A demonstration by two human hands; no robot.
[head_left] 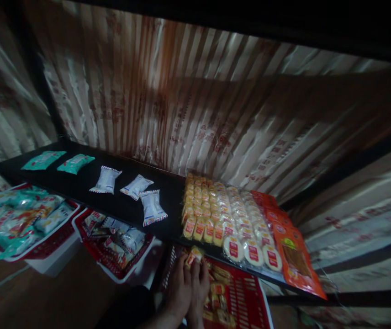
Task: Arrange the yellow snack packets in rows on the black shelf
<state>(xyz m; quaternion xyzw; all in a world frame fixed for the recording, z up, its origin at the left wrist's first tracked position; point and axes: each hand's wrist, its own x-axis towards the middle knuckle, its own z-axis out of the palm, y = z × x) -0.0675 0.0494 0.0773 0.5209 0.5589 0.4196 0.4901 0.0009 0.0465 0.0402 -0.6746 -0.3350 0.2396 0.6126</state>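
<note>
My left hand (179,285) and my right hand (199,284) are side by side, just in front of the shelf edge. Between their fingertips they grip a small yellow-wrapped snack cake (194,257) with a red and white label. Below them, a red basket (246,297) contains more yellow-wrapped pieces. On the black shelf (171,208), just beyond my hands, stand close rows of the same yellow snack cakes (198,226). Round white cakes (233,249) in clear wrappers line up to their right.
Orange packets (294,256) lie at the shelf's right end. White snack bags (152,206) and green bags (75,163) lie toward the left. Two more red baskets of packets, a left one (74,214) and a middle one (111,276), sit below. A dark upper board (250,20) hangs overhead.
</note>
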